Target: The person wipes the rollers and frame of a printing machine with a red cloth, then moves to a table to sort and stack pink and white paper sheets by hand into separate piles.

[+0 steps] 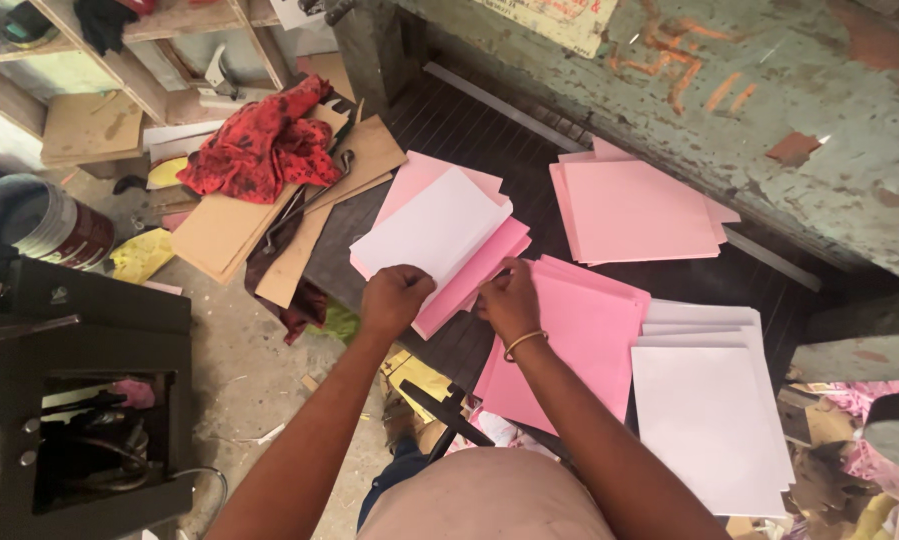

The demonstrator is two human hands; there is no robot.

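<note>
While the left hand (394,297) and right hand (509,298) each close a pinching grip on the near edge of the paper bundle (439,240), left of the pink stack (634,210) on the desk (489,130), it looks light, floppy, best gripped edgewise.

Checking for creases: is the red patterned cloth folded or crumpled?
Crumpled: the red patterned cloth lies bunched in uneven folds on the brown cardboard sheets.
</note>
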